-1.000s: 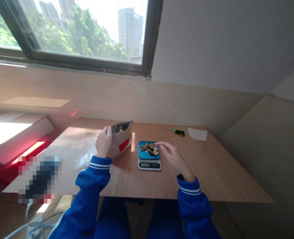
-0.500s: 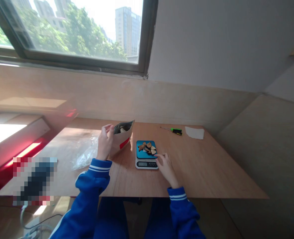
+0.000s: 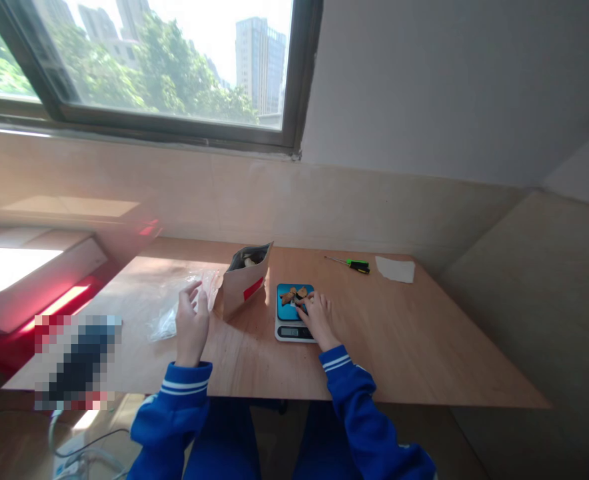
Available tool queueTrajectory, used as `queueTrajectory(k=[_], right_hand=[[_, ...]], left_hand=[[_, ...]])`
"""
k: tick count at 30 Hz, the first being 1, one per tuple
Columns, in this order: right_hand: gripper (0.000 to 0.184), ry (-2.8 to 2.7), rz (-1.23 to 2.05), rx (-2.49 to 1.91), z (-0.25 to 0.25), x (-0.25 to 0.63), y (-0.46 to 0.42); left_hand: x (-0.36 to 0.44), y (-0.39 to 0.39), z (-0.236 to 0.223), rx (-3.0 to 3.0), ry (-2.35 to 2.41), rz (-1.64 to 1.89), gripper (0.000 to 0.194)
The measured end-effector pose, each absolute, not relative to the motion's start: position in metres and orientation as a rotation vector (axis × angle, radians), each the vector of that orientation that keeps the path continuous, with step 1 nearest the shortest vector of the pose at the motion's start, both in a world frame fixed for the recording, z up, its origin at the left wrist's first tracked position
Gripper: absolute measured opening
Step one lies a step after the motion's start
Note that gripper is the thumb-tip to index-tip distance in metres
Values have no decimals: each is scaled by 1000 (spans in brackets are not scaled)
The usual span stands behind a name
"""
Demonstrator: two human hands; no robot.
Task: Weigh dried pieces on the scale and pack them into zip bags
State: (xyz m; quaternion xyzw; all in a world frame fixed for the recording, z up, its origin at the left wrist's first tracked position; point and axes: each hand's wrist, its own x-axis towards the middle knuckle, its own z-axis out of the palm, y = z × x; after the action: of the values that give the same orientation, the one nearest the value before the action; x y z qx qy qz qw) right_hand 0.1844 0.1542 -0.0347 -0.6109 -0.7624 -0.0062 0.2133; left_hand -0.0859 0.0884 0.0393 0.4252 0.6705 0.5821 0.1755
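A kitchen scale (image 3: 298, 333) with a blue top and a small display stands on the table. Brown and pale dried slices (image 3: 290, 297), perhaps mushroom, lie on its platform. My right hand (image 3: 318, 321) reaches over the platform's right side, fingers curled down onto the slices and hiding part of them. Left of the scale an open paper pouch (image 3: 242, 283) with a red label stands upright, more pale pieces inside. My left hand (image 3: 193, 327) is raised beside the pouch, apart from it, with its fingers loosely apart and nothing in them.
A crumpled clear plastic bag (image 3: 163, 323) lies behind and left of my left hand. Farther back are a green-and-black screwdriver (image 3: 357, 266) and a white sheet (image 3: 395, 269). Cables (image 3: 74, 460) hang below the table's (image 3: 449, 347) front left.
My left hand has let go of the pouch and drawn back to the left. My right hand has moved from the scale's right edge up onto the slices.
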Motion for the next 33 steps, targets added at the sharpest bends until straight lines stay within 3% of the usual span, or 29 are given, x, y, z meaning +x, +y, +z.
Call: queueTrajectory(k=[4,10,20,33], right_hand=[[16,-2108,40,-1651,-23,185,143],[26,-1664,275,-1365,-3,207,105],[51,-1058,598,-1656,-68,279,33],[43,-1250,530,-1573,-53,256,53]], left_hand=[[-92,74,19,1133,1932,1584,35],[-104,59,-8,1120,1960,1556,35],[-111,67,-29,1465,2215,1496,37],[-111,69,-50,1461,2097,1470,36]])
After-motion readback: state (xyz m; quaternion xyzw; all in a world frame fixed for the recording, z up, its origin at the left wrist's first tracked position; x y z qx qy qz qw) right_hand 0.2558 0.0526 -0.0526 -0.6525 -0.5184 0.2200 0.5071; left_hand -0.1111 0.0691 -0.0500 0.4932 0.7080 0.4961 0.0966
